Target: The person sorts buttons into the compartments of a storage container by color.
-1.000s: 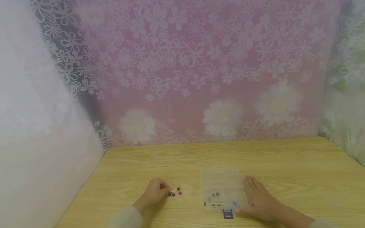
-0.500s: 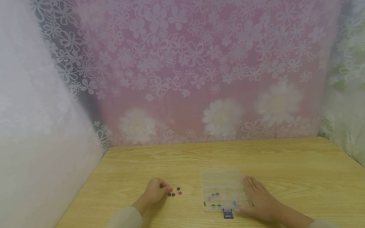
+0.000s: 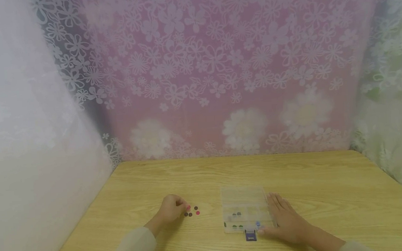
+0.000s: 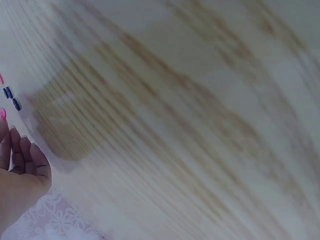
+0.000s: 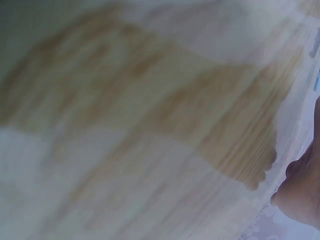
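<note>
My left hand (image 3: 173, 209) pinches a pink button (image 3: 188, 208) between thumb and fingertips, left of the box. Close by on the table lie another pink button (image 3: 198, 213) and several dark buttons (image 3: 196, 208). In the left wrist view the held pink button (image 4: 3, 113) shows at the fingertips, near the frame's edge. A clear plastic compartment box (image 3: 242, 195) holds dark, green and blue buttons in its front sections. Against its right side rests my right hand (image 3: 290, 221), fingers straight, thumb along the front edge.
A dark blue latch (image 3: 250, 235) sticks out from the front of the box. The wood-grain table (image 3: 156, 178) runs back to a floral curtain (image 3: 197, 64), with pale curtains at both sides.
A pink button's face has come into view at my left fingertips, where a pale glint showed before. My right hand has stayed against the box.
</note>
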Demonstrator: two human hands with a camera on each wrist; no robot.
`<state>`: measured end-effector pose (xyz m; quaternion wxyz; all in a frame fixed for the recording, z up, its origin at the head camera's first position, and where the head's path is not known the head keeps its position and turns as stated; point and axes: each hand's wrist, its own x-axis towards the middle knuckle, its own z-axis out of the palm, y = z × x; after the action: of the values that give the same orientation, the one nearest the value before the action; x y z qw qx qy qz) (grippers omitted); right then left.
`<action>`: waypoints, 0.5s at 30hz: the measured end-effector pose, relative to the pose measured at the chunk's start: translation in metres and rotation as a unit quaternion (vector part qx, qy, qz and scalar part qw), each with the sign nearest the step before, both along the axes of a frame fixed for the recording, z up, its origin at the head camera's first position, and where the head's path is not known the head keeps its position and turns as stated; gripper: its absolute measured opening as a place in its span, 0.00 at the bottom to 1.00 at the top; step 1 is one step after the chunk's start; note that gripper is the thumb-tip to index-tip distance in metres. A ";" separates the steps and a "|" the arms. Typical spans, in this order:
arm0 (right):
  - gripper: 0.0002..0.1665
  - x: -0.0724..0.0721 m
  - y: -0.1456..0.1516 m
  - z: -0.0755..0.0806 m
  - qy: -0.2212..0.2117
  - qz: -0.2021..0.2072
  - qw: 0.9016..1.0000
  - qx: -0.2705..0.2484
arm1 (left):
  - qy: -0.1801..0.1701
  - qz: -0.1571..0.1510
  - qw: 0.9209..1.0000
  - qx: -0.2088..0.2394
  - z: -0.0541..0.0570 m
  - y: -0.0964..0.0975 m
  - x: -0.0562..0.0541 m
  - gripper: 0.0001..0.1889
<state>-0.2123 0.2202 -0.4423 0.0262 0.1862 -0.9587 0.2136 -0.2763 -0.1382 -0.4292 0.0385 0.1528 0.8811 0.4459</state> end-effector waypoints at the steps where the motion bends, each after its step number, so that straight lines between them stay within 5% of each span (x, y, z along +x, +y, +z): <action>1: 0.64 0.000 0.000 0.000 0.001 0.000 1.000 0.001 | -0.002 -0.003 1.000 0.003 0.001 0.000 0.000 0.07; 9: 0.65 -0.001 0.001 -0.002 0.008 -0.001 1.000 0.012 | -0.018 -0.033 0.998 0.043 0.006 0.008 0.004 0.07; 15: 0.65 0.000 0.001 -0.001 0.003 0.000 1.000 0.006 | 0.000 -0.033 0.999 0.026 0.008 0.014 0.006 0.08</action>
<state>-0.2126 0.2209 -0.4434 0.0279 0.1870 -0.9599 0.2071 -0.2707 -0.1242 -0.4210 0.0497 0.1828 0.8636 0.4672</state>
